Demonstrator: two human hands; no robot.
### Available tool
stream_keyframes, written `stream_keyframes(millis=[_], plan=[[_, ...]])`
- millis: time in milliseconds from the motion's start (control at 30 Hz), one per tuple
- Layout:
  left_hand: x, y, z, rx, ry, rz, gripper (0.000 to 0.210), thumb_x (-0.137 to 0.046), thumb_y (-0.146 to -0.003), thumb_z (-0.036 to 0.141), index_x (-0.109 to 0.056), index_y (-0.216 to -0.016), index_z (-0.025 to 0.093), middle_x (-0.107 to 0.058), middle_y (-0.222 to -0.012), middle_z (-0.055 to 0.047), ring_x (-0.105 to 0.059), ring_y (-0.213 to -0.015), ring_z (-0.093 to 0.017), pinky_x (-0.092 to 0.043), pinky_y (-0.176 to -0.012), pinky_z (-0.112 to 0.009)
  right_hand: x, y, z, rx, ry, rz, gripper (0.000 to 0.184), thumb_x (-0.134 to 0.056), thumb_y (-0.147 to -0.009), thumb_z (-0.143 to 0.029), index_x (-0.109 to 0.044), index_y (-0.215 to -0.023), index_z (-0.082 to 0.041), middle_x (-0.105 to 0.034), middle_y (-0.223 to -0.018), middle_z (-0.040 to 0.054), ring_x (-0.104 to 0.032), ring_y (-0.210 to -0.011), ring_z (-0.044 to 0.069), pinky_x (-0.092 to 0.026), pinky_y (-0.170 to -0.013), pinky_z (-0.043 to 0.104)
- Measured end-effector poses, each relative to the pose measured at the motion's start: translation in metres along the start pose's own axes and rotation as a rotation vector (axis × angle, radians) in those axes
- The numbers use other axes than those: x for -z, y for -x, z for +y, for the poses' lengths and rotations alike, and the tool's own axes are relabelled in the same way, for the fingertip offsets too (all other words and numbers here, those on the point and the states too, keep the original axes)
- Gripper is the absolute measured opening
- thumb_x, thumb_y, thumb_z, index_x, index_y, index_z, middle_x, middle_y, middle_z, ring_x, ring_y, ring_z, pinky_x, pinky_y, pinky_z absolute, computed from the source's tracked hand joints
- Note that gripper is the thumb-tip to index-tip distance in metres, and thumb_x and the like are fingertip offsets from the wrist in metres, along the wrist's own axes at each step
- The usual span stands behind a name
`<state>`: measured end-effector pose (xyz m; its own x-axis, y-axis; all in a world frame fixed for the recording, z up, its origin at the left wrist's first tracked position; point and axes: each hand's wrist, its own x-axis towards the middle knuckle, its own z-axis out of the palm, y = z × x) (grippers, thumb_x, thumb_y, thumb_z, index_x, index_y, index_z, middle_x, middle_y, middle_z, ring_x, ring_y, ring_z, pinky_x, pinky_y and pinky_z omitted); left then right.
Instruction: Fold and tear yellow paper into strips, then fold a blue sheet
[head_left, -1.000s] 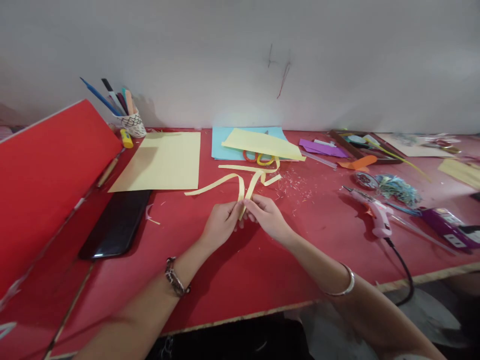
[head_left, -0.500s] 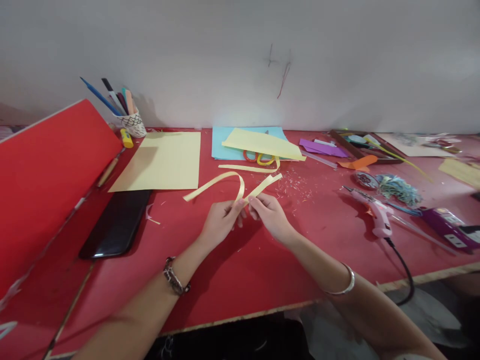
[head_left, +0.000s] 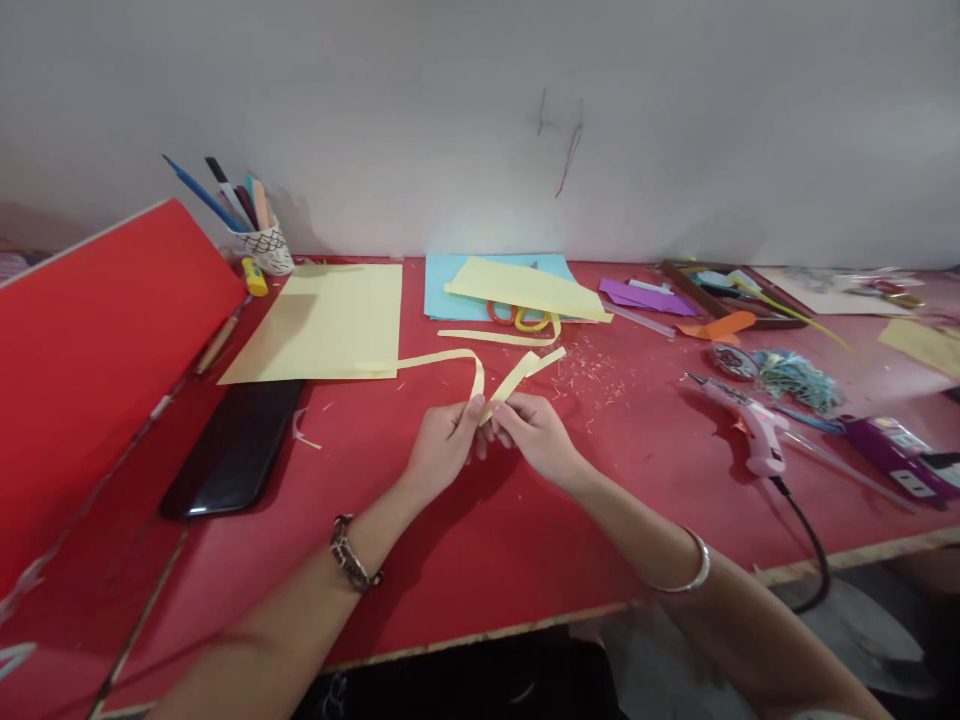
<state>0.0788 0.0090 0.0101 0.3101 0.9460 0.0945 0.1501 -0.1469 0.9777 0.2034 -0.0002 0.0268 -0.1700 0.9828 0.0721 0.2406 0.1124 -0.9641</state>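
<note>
Between my two hands is a narrow yellow paper strip (head_left: 439,357), pinched near a bend above the red table (head_left: 480,540). My left hand (head_left: 444,440) is closed on it; from there one length arches up and trails left, its end over the yellow sheet (head_left: 330,320). Close beside it, my right hand (head_left: 541,438) pinches the other part, which slants up to the right in overlapping ends. The exact fold under the fingertips is hidden. Just beyond lies another curled yellow strip (head_left: 487,338).
Scissors (head_left: 532,320) lie partly under a folded yellow paper (head_left: 525,285) on blue sheets (head_left: 442,280). A black phone (head_left: 232,450), a red board (head_left: 105,360) and a pen cup (head_left: 266,248) are left. A pink glue gun (head_left: 761,435) and purple box (head_left: 900,455) stand right.
The strip's left length has swung up and left, its end now over the yellow sheet. The bend between my fingers has shifted slightly down; both hands stay close together.
</note>
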Motion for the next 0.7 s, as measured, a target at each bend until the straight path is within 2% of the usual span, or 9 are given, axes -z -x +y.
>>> stream_keyframes(millis=[200,300,367,433,500,533,600,700], plan=[[0.01,-0.005,0.003,0.119,0.071,0.118,0.045,-0.033,-0.079,0.048,-0.047,-0.049,0.017,-0.043,-0.036,0.005,-0.038,-0.032,-0.006,-0.03,-0.037,-0.019,0.006,-0.002,0.002,0.015,-0.052,0.161,0.031,-0.04,-0.074,-0.029,-0.039,-0.046,-0.018,-0.037,-0.038,-0.0067,-0.034,-0.038,0.004,-0.028,-0.042,0.019],[0.014,-0.005,0.004,0.082,-0.105,0.09,0.042,-0.034,-0.079,0.043,-0.049,-0.049,0.017,-0.043,-0.038,0.004,-0.039,-0.036,-0.007,-0.031,-0.04,-0.02,0.009,-0.001,0.002,0.021,-0.062,0.085,0.029,-0.041,-0.072,-0.03,-0.042,-0.046,-0.017,-0.04,-0.04,-0.0054,-0.036,-0.039,0.005,-0.03,-0.043,0.019],[0.014,-0.004,0.003,0.056,-0.269,0.113,0.03,-0.04,-0.076,0.039,-0.054,-0.061,0.017,-0.048,-0.046,0.003,-0.044,-0.042,-0.009,-0.032,-0.044,-0.021,0.01,0.001,0.001,0.021,-0.044,-0.065,0.028,-0.041,-0.071,-0.028,-0.044,-0.046,-0.016,-0.042,-0.041,-0.0047,-0.037,-0.04,0.005,-0.031,-0.043,0.019],[0.014,-0.004,0.002,0.037,-0.381,0.209,0.022,-0.047,-0.073,0.035,-0.054,-0.084,0.018,-0.056,-0.065,0.001,-0.049,-0.054,-0.012,-0.036,-0.05,-0.024,0.011,0.003,-0.002,0.003,-0.007,-0.304,0.027,-0.042,-0.071,-0.026,-0.045,-0.046,-0.016,-0.043,-0.043,-0.0044,-0.037,-0.04,0.005,-0.031,-0.043,0.018],[0.015,-0.004,0.001,-0.042,-0.433,0.3,0.034,-0.049,-0.071,0.029,-0.047,-0.103,0.019,-0.056,-0.09,-0.005,-0.052,-0.07,-0.015,-0.041,-0.06,-0.028,0.012,0.005,-0.005,-0.023,0.044,-0.598,0.026,-0.043,-0.072,-0.024,-0.048,-0.048,-0.015,-0.044,-0.045,-0.0042,-0.038,-0.041,0.004,-0.032,-0.043,0.018],[0.016,-0.005,0.0,-0.121,-0.455,0.296,0.038,-0.048,-0.071,0.025,-0.043,-0.108,0.019,-0.054,-0.099,-0.007,-0.052,-0.079,-0.017,-0.041,-0.068,-0.031,0.013,0.005,-0.007,-0.028,0.071,-0.726,0.025,-0.043,-0.072,-0.024,-0.049,-0.049,-0.015,-0.045,-0.046,-0.0042,-0.039,-0.042,0.005,-0.032,-0.043,0.018],[0.018,-0.005,0.0,-0.316,-0.51,0.157,0.042,-0.046,-0.071,0.018,-0.041,-0.113,0.019,-0.048,-0.112,-0.009,-0.045,-0.097,-0.02,-0.037,-0.083,-0.036,0.014,0.005,-0.008,-0.023,0.098,-0.897,0.024,-0.043,-0.073,-0.023,-0.051,-0.052,-0.014,-0.045,-0.047,-0.0042,-0.041,-0.044,0.005,-0.033,-0.044,0.017],[0.019,-0.002,0.002,-0.521,-0.557,-0.194,0.039,-0.045,-0.073,0.017,-0.045,-0.112,0.023,-0.043,-0.121,-0.008,-0.033,-0.112,-0.023,-0.029,-0.093,-0.039,0.016,0.004,-0.008,-0.02,0.054,-0.985,0.026,-0.043,-0.074,-0.025,-0.05,-0.051,-0.014,-0.045,-0.046,-0.0043,-0.041,-0.043,0.004,-0.032,-0.043,0.016]])
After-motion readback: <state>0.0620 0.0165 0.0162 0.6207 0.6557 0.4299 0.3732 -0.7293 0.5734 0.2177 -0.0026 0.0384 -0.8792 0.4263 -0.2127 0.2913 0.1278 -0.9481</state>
